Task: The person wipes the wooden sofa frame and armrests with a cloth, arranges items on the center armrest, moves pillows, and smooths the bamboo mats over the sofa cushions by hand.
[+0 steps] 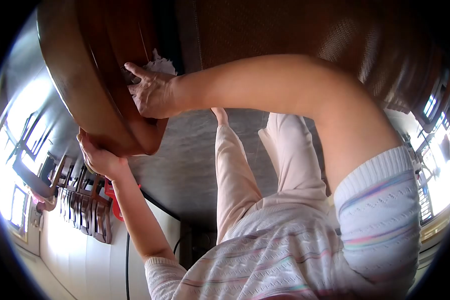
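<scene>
Between the hands (154, 95) is a rounded brown wooden corner (144, 139).

Glare washes out the windows (437, 185) at both sides, while fisheye distortion bends the black-rimmed edges.

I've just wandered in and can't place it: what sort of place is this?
Probably a room in a home, though I can't be sure: there's polished wooden furniture up close, slatted woodwork that resembles chair backs, and a bright window.
</scene>
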### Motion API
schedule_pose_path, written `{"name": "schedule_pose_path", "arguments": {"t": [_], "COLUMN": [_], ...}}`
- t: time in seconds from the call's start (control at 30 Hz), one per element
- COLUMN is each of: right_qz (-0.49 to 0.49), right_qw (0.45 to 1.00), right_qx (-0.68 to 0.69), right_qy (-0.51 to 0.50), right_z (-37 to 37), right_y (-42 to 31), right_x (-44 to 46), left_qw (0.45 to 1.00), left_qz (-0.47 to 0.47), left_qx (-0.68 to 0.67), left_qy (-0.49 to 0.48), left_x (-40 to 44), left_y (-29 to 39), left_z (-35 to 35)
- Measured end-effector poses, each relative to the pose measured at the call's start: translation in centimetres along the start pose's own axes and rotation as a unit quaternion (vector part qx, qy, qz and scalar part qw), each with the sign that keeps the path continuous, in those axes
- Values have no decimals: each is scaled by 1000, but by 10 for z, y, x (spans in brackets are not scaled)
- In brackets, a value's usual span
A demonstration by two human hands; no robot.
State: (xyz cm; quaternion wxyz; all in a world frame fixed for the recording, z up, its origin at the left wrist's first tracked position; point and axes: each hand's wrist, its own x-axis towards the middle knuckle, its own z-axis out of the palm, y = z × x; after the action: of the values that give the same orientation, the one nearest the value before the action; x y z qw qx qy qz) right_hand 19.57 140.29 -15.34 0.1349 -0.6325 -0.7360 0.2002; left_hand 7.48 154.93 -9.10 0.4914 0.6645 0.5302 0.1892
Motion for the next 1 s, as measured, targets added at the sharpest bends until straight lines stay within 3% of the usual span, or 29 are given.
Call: {"name": "schedule_pose_path", "arguments": {"t": [0.07, 0.17, 0.23, 0.27, 0.3, 0.37, 0.4, 0.43, 0.5, 0.53, 0.6, 0.63, 0.7, 0.73, 0.83, 0.9, 0.97, 1.0], "right_qz": [3, 20, 95, 180, 258, 352, 385, 346, 326, 293, 296, 253, 220, 224, 237, 308, 380, 345], "right_qw": [998, 998, 977, 940, 880, 659, 523, 460, 468, 514, 712, 823, 932, 951, 942, 924, 868, 875], "right_qx": [20, 53, 164, 283, 398, 649, 741, 787, 713, 677, 452, 205, 52, -50, -128, -167, -225, -180], "right_qy": [62, 43, -97, -55, -14, 144, 171, 222, 408, 438, 449, 465, 282, 207, 200, 154, 227, 289], "right_z": [14, 9, 28, 28, 26, 11, -14, -10, -22, -24, -32, -15, 4, 16, -5, -31, -45, -60], "right_y": [-3, -6, -12, -10, -8, 9, 17, 29, 41, 51, 58, 59, 57, 63, 105, 150, 201, 207], "right_x": [-9, -56, -87, -102, -111, -124, -130, -133, -120, -112, -90, -69, -37, -26, -12, 1, 20, 19], "left_qw": [999, 999, 998, 998, 999, 1000, 999, 998, 997, 997, 998, 999, 999, 1000, 999, 993, 941, 972], "left_qz": [-19, -22, -22, -21, -6, 25, 28, 33, 51, 61, 22, 21, 20, 20, -10, 71, 196, 142], "left_qx": [-33, -43, -53, -58, -39, -1, 26, 51, 56, 35, -43, -32, -11, -13, -50, 93, 272, 185], "left_qy": [10, 0, 14, 24, 12, -14, -18, -21, -24, -27, -35, -32, -25, -18, -12, -26, -34, -24], "left_x": [-1, 2, 2, 3, 4, 7, 6, 4, 5, 6, 6, 4, 0, -2, -4, -5, -3, -3], "left_y": [3, 1, 1, 1, -2, -6, -7, -6, -9, -16, -13, -11, -8, -8, -7, -7, -15, -14], "left_z": [8, 4, 7, 7, 4, -4, -4, -6, -6, -8, -3, -3, -3, -1, 2, -4, -8, -4]}}
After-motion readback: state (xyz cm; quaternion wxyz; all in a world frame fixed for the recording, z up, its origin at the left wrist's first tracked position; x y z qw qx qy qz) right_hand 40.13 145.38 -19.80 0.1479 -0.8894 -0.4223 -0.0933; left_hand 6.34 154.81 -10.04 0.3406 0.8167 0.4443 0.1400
